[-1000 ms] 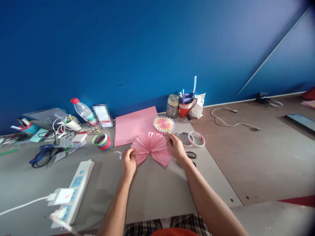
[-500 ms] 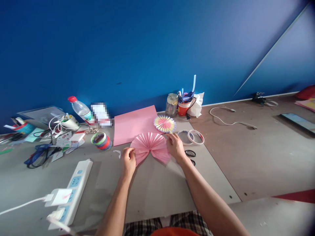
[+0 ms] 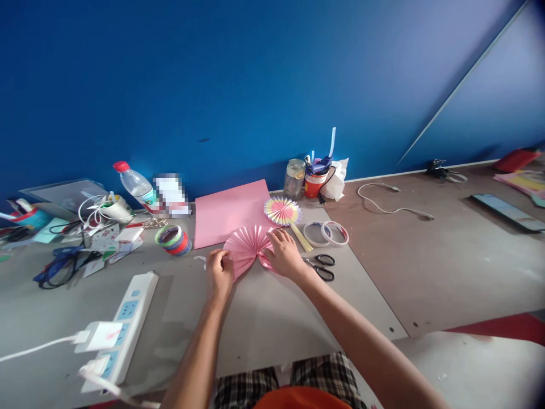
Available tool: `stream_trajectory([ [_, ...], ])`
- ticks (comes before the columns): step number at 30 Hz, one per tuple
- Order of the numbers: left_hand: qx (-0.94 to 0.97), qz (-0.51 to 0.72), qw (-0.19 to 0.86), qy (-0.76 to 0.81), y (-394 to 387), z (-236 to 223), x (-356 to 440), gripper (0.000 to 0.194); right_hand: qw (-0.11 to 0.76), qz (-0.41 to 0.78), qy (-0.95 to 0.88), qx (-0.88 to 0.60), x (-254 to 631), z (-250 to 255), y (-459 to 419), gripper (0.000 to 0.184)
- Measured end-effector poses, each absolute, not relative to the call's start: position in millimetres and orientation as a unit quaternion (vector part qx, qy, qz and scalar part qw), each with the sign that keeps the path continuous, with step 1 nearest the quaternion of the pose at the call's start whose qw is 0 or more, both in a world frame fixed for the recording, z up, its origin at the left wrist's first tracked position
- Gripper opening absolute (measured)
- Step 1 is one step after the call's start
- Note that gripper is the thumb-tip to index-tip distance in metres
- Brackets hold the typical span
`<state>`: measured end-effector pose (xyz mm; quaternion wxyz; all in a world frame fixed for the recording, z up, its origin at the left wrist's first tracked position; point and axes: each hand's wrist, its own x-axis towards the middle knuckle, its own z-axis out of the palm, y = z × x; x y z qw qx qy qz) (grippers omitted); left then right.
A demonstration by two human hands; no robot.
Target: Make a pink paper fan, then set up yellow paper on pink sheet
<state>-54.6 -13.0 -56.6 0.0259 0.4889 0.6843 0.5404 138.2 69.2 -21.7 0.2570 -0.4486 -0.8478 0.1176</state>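
A pink pleated paper fan (image 3: 246,245) lies spread on the table in front of me, its folds meeting near the middle of the lower edge. My left hand (image 3: 220,274) pinches the fan's left edge between thumb and fingers. Over the right half is my right hand (image 3: 284,254), its fingers bent on the pleats close to the centre and hiding part of them. Just behind the fan are a flat pink sheet (image 3: 225,213) and a small multicoloured paper rosette (image 3: 282,211). Black-handled scissors (image 3: 324,267) lie beside my right wrist, partly covered by it.
Two tape rolls (image 3: 335,233) and a yellowish strip (image 3: 302,238) lie to the right. Behind stand a glass jar (image 3: 294,180) and a red cup (image 3: 315,185) of tools. At left are stacked coloured tapes (image 3: 174,241), a bottle (image 3: 135,184) and a power strip (image 3: 131,318).
My right hand has moved left from the fan's right edge onto its pleats near the centre. The scissors and yellowish strip now show more. My left hand stays at the left edge.
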Motion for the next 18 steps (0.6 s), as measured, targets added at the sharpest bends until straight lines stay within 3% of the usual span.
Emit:
stream_trajectory([
  [11,0.52,0.502,-0.015,0.69,-13.3,-56.0,-53.0,0.011,0.112,0.06,-0.839,-0.529,158.0,-28.2,99.4,0.055],
  [18,0.531,0.502,-0.026,0.682,-14.0,-54.1,-53.1,0.01,0.102,0.037,-0.84,-0.532,169.9,-33.2,106.5,0.053],
])
